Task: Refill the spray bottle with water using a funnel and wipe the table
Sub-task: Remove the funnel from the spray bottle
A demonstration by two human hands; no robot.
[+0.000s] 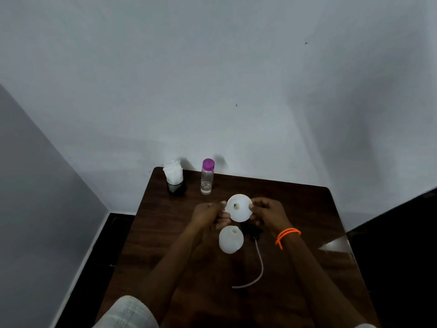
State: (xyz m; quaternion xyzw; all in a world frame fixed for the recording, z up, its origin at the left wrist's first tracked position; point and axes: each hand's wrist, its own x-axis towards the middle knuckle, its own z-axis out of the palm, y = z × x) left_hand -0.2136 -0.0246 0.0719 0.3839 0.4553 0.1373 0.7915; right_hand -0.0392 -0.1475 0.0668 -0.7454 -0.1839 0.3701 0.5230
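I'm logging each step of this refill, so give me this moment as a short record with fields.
funnel: white, held by both hands above the table, wide mouth toward the camera
left hand: grips the funnel's left rim
right hand: grips the right rim
spray bottle: white, open, upright
sprayer head: lying beside it
water bottle: capped, nearly empty

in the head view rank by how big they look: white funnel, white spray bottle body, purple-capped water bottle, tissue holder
1. purple-capped water bottle, tallest
2. tissue holder
3. white funnel and white spray bottle body: alike in apparent size, and both are nearer the camera, so unranked.
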